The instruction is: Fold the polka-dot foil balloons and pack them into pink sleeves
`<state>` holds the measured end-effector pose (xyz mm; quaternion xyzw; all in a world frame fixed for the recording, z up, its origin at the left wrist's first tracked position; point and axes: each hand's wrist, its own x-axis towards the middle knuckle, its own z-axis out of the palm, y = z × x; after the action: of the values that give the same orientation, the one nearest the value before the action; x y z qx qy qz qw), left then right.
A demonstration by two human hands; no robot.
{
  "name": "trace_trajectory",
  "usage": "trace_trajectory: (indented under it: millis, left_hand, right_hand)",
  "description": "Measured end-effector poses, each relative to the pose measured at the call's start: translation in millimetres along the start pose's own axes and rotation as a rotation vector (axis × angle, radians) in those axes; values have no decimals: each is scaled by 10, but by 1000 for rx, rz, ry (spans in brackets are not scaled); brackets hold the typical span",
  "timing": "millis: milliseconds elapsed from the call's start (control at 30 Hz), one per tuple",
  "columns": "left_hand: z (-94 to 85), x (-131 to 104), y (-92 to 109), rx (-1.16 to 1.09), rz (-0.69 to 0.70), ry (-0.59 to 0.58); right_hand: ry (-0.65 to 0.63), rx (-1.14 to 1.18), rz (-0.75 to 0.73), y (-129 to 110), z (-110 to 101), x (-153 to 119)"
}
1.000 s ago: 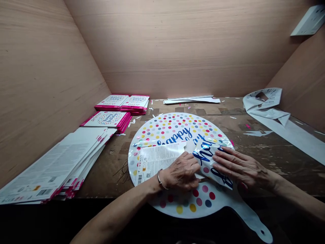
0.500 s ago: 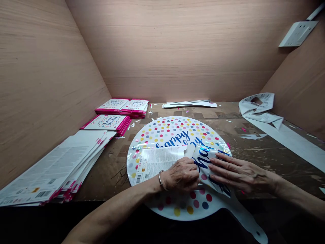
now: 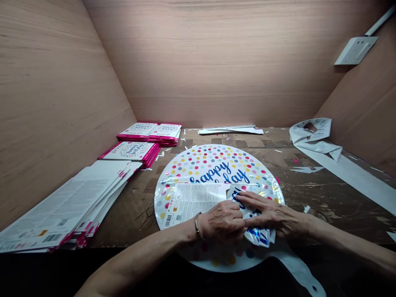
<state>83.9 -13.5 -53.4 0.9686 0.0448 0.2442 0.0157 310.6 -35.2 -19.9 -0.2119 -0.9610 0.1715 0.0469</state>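
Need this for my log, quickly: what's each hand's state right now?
Left hand: curled closed at the printed card; whether it grips anything is hidden.
Right hand: open, laid over the shiny foil.

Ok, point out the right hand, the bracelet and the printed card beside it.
Right hand [image 3: 276, 216], head view: back of the hand.
Bracelet [image 3: 196, 223], head view: outer band.
Printed card [image 3: 199, 198], head view: text panel.

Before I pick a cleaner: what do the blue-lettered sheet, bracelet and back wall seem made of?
Blue-lettered sheet: likely thin glossy plastic or foil, creased with glints. Bracelet: probably polished metal, silvery shine. Back wall: perhaps wood or veneer, matte, streaky grain.
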Motion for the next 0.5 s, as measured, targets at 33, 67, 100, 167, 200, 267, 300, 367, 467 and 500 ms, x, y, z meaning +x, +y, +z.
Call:
trace_trajectory:
  millis: [33, 67, 100, 167, 200, 267, 300, 367, 467, 500]
  left_hand:
    - [17, -16, -4, 3, -2, -38]
    - [31, -30, -8, -2, 3, -82]
    - [41, -41, -13, -13, 17, -125]
    - [43, -47, -23, -39, 55, -190]
    - [36, -41, -30, -50, 75, -210]
    - [4, -10, -52, -66, 115, -230]
    - [-18, 12, -66, -72, 135, -235]
    - [-74, 64, -97, -95, 183, -253]
    - [-149, 138, -120, -114, 265, -276]
    - [-161, 159, -119, -120, 299, -287]
  right_hand:
    - [-22, 48, 15, -25, -11, 10]
    - [-51, 88, 17, -53, -34, 25]
    - [-84, 117, 13, -82, -66, 43]
    - [-147, 144, -8, -133, -139, 86]
    - [-169, 148, -19, -150, -173, 108]
    - [-189, 151, -43, -162, -221, 147]
    - [-192, 150, -55, -158, -233, 165]
    - [-189, 131, -73, -140, -236, 195]
    - [-174, 59, -135, -93, -190, 240]
    - [-143, 19, -148, -70, -162, 257]
